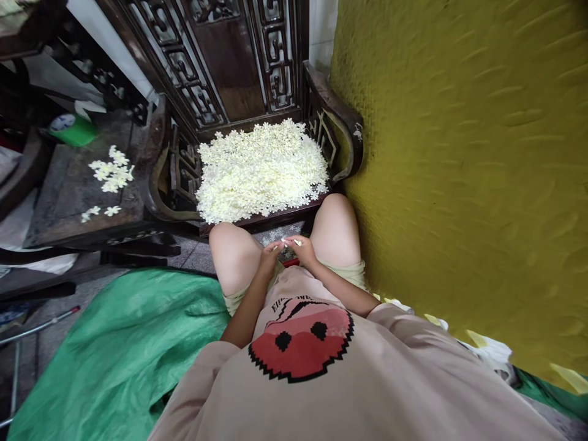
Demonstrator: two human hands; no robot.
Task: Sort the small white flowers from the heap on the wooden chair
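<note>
Between my bare thighs, my left hand (271, 253) and my right hand (304, 250) meet at the fingertips. Both are closed in a pinch on small white flowers (284, 241). A pale bud or petal (298, 242) shows at the fingers of my right hand, and a tiny light bit sticks out at my left fingertips. Just beyond my knees, a thick heap of white flowers (261, 171) covers the seat of a dark carved wooden chair (239, 67). How the pinched flowers join is too small to tell.
On the left, a dark wooden side table (59, 196) bears a few loose white flowers (113, 170) and a green roll (73, 128). A yellow textured panel (459, 153) stands close on my right. Green sheeting (138, 343) spreads at the lower left, near a metal tube (41, 326).
</note>
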